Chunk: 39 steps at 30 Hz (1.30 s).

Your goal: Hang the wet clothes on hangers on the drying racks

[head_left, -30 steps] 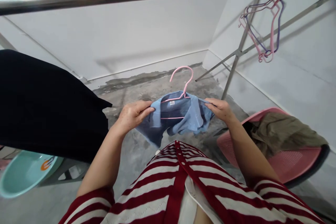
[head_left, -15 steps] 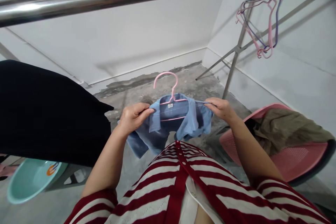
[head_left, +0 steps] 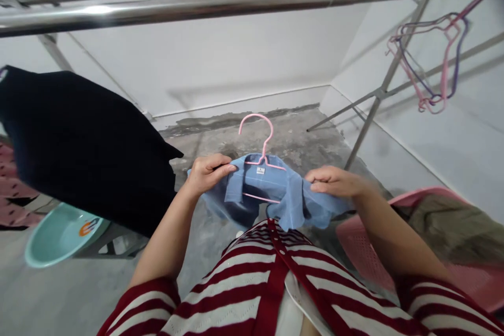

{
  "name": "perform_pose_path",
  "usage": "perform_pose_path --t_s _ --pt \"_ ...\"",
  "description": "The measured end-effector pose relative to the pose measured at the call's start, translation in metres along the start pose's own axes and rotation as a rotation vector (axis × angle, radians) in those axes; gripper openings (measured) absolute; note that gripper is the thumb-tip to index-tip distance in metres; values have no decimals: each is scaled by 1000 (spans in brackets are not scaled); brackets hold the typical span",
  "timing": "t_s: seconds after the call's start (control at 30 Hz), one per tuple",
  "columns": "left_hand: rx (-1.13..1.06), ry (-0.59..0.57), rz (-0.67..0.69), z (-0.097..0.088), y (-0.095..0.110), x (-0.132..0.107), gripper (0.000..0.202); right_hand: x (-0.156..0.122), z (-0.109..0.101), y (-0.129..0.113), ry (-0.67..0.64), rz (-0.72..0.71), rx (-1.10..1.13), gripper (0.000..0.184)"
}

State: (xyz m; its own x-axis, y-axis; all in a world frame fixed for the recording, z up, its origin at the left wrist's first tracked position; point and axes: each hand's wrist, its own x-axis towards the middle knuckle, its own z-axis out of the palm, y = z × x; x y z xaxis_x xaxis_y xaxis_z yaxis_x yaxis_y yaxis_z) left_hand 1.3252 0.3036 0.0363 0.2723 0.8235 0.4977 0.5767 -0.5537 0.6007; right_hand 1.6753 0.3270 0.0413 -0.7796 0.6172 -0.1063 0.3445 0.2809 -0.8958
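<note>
**Slim pink hanger (head_left: 268, 143) seated in a small light-blue shirt (head_left: 268, 184)**

The hook rises above the collar and a pink bar of the hanger shows through the open front, so the step in hand reads as fitting the hanger into the shirt. The left hand (head_left: 208, 173) pinches the cloth at the collar's edge. The right hand (head_left: 333, 181) curls over the shirt's other side, its fingers apparently gripping the cloth. The shirt is held in the air before the person's red-and-white striped cardigan (head_left: 232, 283), above a stained concrete floor (head_left: 299, 136). The cloth under the right hand looks bunched, so the moment seems to call for drawing that side over the hanger's arm. A steel drying rail (head_left: 197, 10) runs overhead. A black garment (head_left: 79, 142) hangs at left, above a teal plastic basin (head_left: 59, 236). At right, a pink mesh basket (head_left: 366, 252) carries olive cloth (head_left: 452, 231), and a tangle of pink and purple hangers (head_left: 444, 47) dangles higher up.
</note>
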Motion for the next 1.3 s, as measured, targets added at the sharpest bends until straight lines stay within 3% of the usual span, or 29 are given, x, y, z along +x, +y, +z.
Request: perform_pose_path --t_s 0.13,0.23,0.33,0.53,0.67,0.83,1.07,1.3 --pt "128 232 -16 -11 -19 -10 25 34 29 -15 135 110 439 33" --pt "248 469 -53 -18 -34 -28 28 64 47 -35 223 89 530 32" --pt "211 571 -204 -18 -49 -62 32 94 57 -63 300 21 517 31" --pt "-37 427 -655 9 -69 -148 30 159 72 -121 444 -210 378 21" --pt "-75 369 -769 24 -74 -194 27 211 84 -149 515 -341 366 21" --pt "-92 352 -862 14 -88 -234 31 271 103 -166 525 -429 290 25" --pt "-122 374 -931 -3 -106 -256 40 315 129 -160 609 -393 201 27" --pt "-206 218 -923 5 -108 -245 39 301 145 -141 616 -410 145 30"
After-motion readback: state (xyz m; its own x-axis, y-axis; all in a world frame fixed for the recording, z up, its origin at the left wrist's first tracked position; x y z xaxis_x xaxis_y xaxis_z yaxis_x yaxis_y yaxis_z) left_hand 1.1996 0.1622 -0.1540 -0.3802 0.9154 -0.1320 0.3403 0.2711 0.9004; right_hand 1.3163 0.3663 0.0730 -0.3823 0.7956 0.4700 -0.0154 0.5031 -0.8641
